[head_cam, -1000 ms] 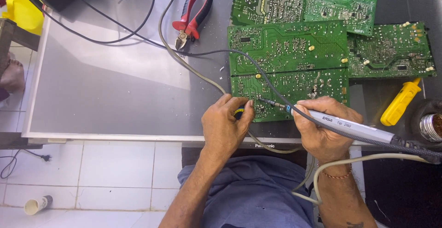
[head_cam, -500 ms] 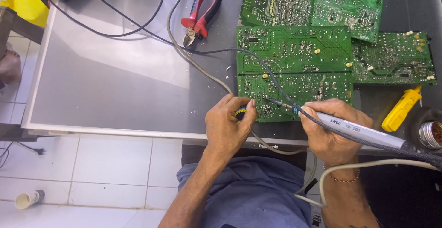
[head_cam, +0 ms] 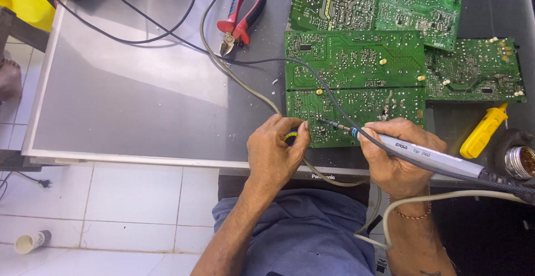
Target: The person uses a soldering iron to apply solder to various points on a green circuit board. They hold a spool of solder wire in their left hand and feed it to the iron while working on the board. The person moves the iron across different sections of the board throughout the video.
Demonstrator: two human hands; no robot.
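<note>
My right hand [head_cam: 397, 154] grips a grey soldering iron [head_cam: 423, 156], its metal tip resting on the near edge of a green circuit board [head_cam: 356, 106]. My left hand [head_cam: 274, 153] is closed around a small black and yellow object [head_cam: 291, 136] at the board's near left corner; what it is I cannot tell. More green boards [head_cam: 384, 3] lie behind and to the right of it. A thin dark cable [head_cam: 262, 61] runs across the boards towards the iron.
Red-handled pliers [head_cam: 241, 17] lie at the back of the grey panel [head_cam: 128, 97]. A yellow-handled tool [head_cam: 484, 131] and a soldering iron stand [head_cam: 518, 161] sit at the right. A grey cord [head_cam: 234, 75] crosses the panel. White tiled floor [head_cam: 111, 209] lies below, with a small tube [head_cam: 30, 241].
The view has shifted a little. Both hands stay at the board's near edge, with the iron's tip still on the board.
</note>
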